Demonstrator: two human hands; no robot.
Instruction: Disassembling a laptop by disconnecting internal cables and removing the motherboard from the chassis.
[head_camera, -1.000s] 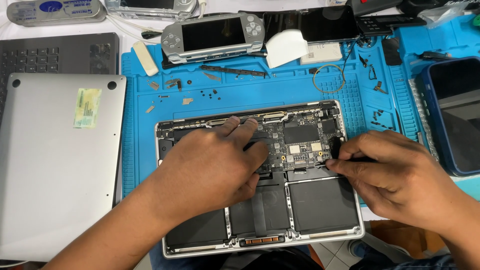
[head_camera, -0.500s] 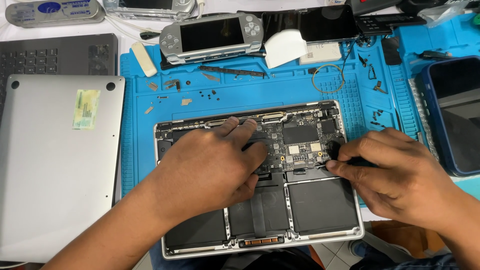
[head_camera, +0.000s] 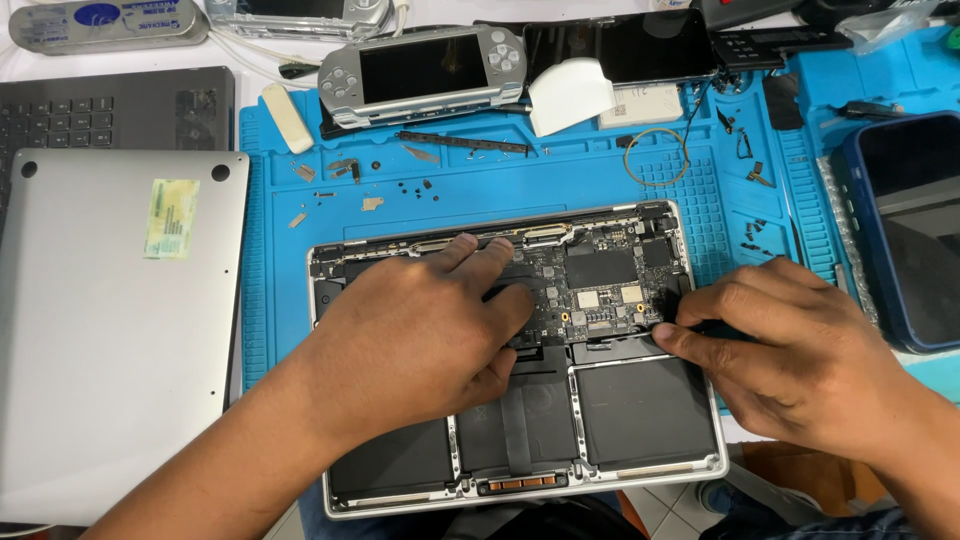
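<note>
Fingers (head_camera: 690, 345) of my right hand (head_camera: 800, 365) were pinched together at the right edge of the logic board (head_camera: 600, 285), closed on something small and dark that I could not make out. My left hand (head_camera: 420, 330) lay flat and relaxed, fingers extended over the board's left half and the fan area, pressing down and grasping nothing.

Item: opened laptop (head_camera: 520, 480), bottom cover off, lower centre of the frame on the blue repair mat (head_camera: 290, 300). I judged the metal shell stiff and moderately heavy, best held by its rim; the board thin, fragile, to be touched at its edges only; the battery cells (head_camera: 645, 410) soft-skinned, not to be pressed or pierced.

Nearby: loose screws (head_camera: 400, 185) and small brackets, upper left of the mat. Silver bottom cover (head_camera: 110, 330), left of frame, with a dark keyboard (head_camera: 90, 115) above it. Handheld game console (head_camera: 425, 70), top centre. Wire loop (head_camera: 655, 157), upper right of the mat. Dark tablet (head_camera: 905, 225), right edge.
</note>
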